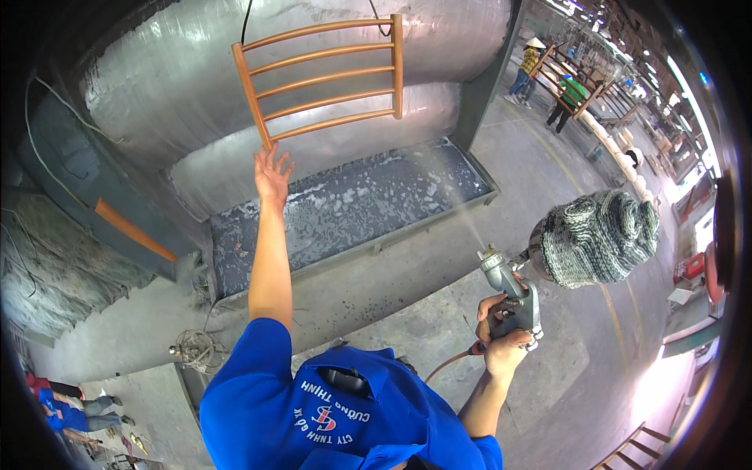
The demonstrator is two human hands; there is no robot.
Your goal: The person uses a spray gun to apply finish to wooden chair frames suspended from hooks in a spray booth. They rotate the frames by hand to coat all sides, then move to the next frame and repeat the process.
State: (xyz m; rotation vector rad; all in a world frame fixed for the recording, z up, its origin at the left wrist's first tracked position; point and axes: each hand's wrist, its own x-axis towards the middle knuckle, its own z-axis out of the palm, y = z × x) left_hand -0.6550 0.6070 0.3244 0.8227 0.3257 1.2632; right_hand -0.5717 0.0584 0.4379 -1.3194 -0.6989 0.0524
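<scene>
Wooden frame (325, 80), five rails (325, 57), left grip (272, 182) spread just beneath, right grip (505, 348) clasping one spray gun (497, 271)

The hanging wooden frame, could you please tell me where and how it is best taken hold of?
The wooden frame is probably best gripped at the lower end of its left upright, coming from below: that slim end juts past the lowest slat, toward the left hand, whose fingers point up.
</scene>
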